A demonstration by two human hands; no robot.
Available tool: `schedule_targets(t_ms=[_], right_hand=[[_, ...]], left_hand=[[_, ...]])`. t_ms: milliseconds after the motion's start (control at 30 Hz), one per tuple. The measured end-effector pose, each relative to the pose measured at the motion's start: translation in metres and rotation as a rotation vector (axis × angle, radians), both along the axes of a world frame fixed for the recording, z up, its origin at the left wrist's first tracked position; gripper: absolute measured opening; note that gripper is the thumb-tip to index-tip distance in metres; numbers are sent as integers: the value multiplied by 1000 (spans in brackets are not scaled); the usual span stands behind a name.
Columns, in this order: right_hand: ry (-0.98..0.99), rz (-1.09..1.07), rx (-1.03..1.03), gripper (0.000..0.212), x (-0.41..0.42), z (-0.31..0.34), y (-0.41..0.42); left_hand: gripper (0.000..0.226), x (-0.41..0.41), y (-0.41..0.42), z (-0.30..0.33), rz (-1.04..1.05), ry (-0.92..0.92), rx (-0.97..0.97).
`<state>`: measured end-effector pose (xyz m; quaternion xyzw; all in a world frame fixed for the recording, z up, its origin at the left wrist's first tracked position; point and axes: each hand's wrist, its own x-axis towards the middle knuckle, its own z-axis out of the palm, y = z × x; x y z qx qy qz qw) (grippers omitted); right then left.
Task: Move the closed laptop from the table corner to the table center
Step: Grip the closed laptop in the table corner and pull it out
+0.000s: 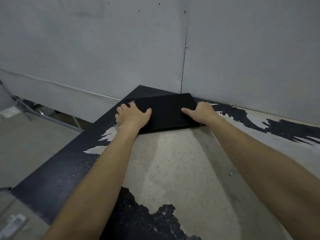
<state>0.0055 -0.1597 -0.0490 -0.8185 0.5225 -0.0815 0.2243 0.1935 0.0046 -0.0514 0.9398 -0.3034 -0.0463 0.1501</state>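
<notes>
A closed black laptop [167, 112] lies flat in the far corner of the table [173, 161], close to the wall. My left hand [132, 115] grips its left edge, thumb on the lid and fingers curled over the side. On the right edge sits my right hand [201, 112], thumb stretched across the lid, fingers wrapped around the side. Both forearms reach in from the bottom of the view. The laptop's near edge rests on the table surface.
The tabletop is worn, with black coating peeled away to pale patches. Grey wall panels [103, 49] meet right behind the laptop. The table's left edge [52, 170] drops to the floor, where a metal frame [52, 118] stands.
</notes>
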Motion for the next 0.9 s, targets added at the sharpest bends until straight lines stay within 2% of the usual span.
schedule_targets(t_ms=[267, 467, 533, 667, 767, 900], right_hand=[[24, -73, 35, 87, 13, -3, 2], [6, -87, 67, 82, 13, 3, 1], [-55, -85, 138, 79, 9, 5, -1], [-318, -101, 325, 56, -4, 12, 1], [-412, -102, 452, 43, -17, 19, 3], [-438, -91, 522, 47, -43, 33, 4]], left_hand=[[98, 3, -3, 2, 161, 134, -10], [98, 1, -10, 10, 200, 227, -35], [99, 1, -10, 10, 202, 237, -40], [93, 0, -9, 11, 192, 247, -83], [88, -4, -7, 16, 173, 254, -110], [85, -17, -4, 29, 125, 257, -151]])
